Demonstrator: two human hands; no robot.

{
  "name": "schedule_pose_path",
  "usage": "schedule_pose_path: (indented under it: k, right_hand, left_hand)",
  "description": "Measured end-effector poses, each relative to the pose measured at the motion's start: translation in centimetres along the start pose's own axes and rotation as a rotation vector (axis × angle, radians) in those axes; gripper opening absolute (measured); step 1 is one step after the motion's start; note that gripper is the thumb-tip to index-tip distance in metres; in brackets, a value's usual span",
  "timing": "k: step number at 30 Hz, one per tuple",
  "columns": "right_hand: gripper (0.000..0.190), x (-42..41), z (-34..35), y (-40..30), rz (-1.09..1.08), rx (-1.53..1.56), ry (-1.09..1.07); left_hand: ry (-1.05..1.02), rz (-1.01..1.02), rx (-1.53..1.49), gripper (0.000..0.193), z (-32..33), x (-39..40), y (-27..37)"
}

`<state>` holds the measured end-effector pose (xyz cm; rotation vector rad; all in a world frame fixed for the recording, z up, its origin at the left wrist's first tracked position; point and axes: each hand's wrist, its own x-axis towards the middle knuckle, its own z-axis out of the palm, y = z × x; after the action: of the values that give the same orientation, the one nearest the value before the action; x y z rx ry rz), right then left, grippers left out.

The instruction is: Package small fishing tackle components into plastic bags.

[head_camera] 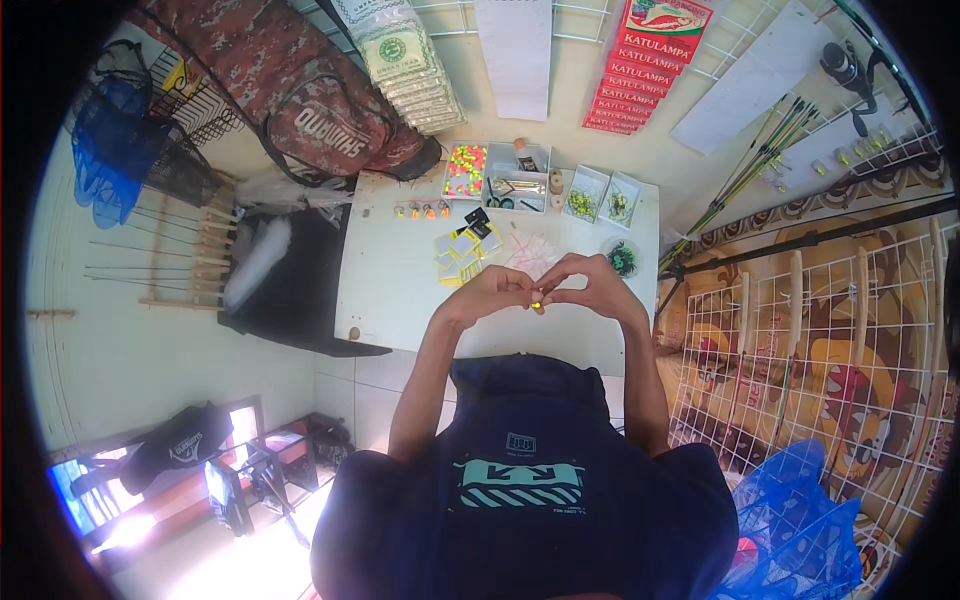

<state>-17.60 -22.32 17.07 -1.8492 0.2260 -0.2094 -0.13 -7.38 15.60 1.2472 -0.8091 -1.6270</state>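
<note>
Above the near half of the white table [397, 300], my left hand [487, 295] and my right hand [596, 289] meet at the fingertips. Pinched between them is a small bright yellow piece [537, 305], perhaps a bead or float; the fingers hide most of it. Just beyond the hands lies a pile of clear plastic bags [531, 253]. Yellow-edged cards or packets [466, 251] are spread past my left hand. A round clear tub [622, 259] with dark green pieces stands beyond my right hand.
At the table's back stand a white divided tray [516, 201] with pink and yellow floats [465, 169], spools [556, 187], and boxes of rigs [583, 202] [621, 199]. Several finished rigs [424, 210] lie left. A camouflage rod bag [315, 127] leans left; a wire grid rack [795, 337] stands right.
</note>
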Motion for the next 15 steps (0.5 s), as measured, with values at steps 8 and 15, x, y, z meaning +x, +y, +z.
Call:
schedule_pose_path:
  k: [8,15]
  right_hand:
    - [0.013,0.0,0.7,-1.3,0.009,-0.084,0.099]
    - [0.01,-0.4,1.1,-1.2,-0.036,-0.13,0.094]
  left_hand:
    - [0.019,-0.004,0.064,0.013,-0.3,-0.6,0.3]
    - [-0.011,0.001,0.102,0.014,-0.9,-1.4,0.6]
